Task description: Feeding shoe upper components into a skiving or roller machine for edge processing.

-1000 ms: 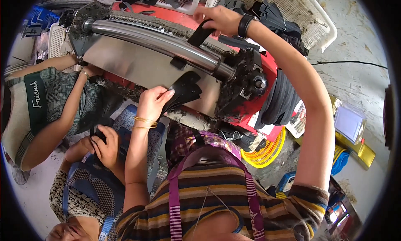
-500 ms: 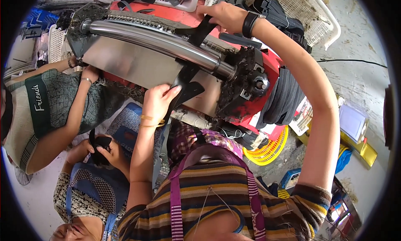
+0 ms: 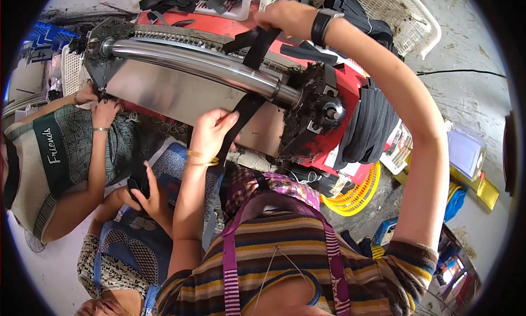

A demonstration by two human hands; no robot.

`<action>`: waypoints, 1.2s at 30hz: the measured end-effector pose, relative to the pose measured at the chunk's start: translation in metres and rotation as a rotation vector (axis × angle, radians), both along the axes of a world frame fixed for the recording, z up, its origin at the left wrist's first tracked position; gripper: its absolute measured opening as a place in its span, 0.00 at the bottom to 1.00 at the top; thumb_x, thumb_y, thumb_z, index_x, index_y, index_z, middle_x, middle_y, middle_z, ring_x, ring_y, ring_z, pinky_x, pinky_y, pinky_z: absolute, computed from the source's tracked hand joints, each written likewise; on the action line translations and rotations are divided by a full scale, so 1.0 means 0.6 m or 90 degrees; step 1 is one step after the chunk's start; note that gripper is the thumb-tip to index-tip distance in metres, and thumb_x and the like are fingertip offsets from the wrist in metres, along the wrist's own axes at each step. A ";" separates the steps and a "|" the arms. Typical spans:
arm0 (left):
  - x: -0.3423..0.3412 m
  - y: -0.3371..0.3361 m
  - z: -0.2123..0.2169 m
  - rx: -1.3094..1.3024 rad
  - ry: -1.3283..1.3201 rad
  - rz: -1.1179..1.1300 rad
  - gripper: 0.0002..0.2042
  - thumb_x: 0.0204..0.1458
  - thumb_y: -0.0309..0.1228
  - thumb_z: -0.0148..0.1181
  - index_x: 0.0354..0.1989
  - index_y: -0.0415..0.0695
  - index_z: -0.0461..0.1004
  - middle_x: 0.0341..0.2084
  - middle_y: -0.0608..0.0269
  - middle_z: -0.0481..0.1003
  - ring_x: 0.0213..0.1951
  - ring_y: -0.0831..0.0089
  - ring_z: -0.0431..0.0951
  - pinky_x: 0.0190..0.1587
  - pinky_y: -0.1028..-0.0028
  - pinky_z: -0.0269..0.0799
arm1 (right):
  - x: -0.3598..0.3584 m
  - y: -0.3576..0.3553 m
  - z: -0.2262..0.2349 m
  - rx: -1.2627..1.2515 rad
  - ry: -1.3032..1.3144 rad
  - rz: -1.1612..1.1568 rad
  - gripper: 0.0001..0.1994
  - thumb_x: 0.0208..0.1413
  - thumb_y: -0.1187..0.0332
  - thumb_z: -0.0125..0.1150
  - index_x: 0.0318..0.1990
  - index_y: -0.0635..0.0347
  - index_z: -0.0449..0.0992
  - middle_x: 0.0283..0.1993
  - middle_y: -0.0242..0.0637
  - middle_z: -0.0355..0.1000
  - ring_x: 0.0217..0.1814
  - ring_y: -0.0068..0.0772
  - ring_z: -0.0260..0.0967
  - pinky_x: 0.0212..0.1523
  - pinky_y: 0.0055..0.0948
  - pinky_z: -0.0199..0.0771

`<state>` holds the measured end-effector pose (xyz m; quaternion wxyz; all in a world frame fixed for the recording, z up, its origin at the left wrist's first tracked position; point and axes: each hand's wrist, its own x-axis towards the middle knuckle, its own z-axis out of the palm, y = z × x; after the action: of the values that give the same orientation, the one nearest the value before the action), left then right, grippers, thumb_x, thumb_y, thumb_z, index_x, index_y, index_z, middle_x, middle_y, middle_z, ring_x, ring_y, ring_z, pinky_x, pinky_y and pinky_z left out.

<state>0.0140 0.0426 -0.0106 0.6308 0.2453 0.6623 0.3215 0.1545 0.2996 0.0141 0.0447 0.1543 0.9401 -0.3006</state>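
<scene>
My left hand (image 3: 213, 131) is closed, pinching a flat black strap (image 3: 247, 109) between thumb and fingers on the near side of a machine. The strap runs up to the shiny metal roller (image 3: 192, 62), where it passes out of sight. Beyond the roller a black strap (image 3: 259, 47) comes up, with a second piece angling off to its left. My right hand (image 3: 287, 20) reaches over the roller's right end, its curled fingers closed on the strap's upper end. Below the roller slopes a bare metal plate (image 3: 170, 88).
Black grime coats the roller's end block (image 3: 320, 105). Grey folded bands (image 3: 368, 127) hang at the machine's right, above a yellow basket (image 3: 356, 193). White crates (image 3: 424, 20) with black pieces stand behind. At left are two people; one person's hand (image 3: 150, 198) is by black material.
On the near side, the loose strap end that stuck out right of my left hand no longer shows. My right hand has shifted slightly left. The nearby people's hands have moved.
</scene>
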 end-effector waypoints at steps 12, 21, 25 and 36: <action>-0.019 -0.017 0.037 0.034 0.061 0.021 0.12 0.55 0.34 0.50 0.30 0.36 0.70 0.14 0.62 0.71 0.12 0.80 0.68 0.14 0.84 0.62 | -0.010 -0.001 0.025 -0.227 -0.096 -0.022 0.06 0.48 0.75 0.53 0.31 0.70 0.68 0.30 0.42 0.69 0.24 0.34 0.74 0.21 0.26 0.71; -0.002 -0.006 0.075 0.068 0.010 -0.011 0.11 0.55 0.34 0.49 0.32 0.37 0.70 0.17 0.64 0.71 0.16 0.82 0.69 0.19 0.86 0.63 | 0.054 0.138 0.085 -0.032 0.000 -0.260 0.10 0.49 0.70 0.51 0.41 0.55 0.68 0.30 0.39 0.72 0.28 0.42 0.71 0.31 0.33 0.72; 0.007 0.006 0.074 0.079 0.012 -0.028 0.11 0.55 0.34 0.50 0.33 0.37 0.70 0.18 0.65 0.72 0.17 0.83 0.69 0.21 0.86 0.64 | 0.161 0.160 -0.036 0.467 0.169 -0.038 0.07 0.48 0.70 0.48 0.37 0.53 0.63 0.31 0.34 0.65 0.27 0.36 0.69 0.19 0.31 0.72; 0.018 -0.028 0.056 0.192 0.135 -0.039 0.13 0.58 0.33 0.43 0.33 0.36 0.70 0.18 0.63 0.71 0.19 0.80 0.70 0.25 0.84 0.66 | 0.349 0.036 0.049 0.373 0.255 -0.362 0.13 0.48 0.66 0.57 0.41 0.60 0.70 0.39 0.34 0.70 0.37 0.34 0.70 0.38 0.28 0.70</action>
<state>0.0250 0.0258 0.0232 0.5232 0.3895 0.6615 0.3701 0.3636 0.3210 0.0434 -0.2683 0.3514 0.8957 -0.0461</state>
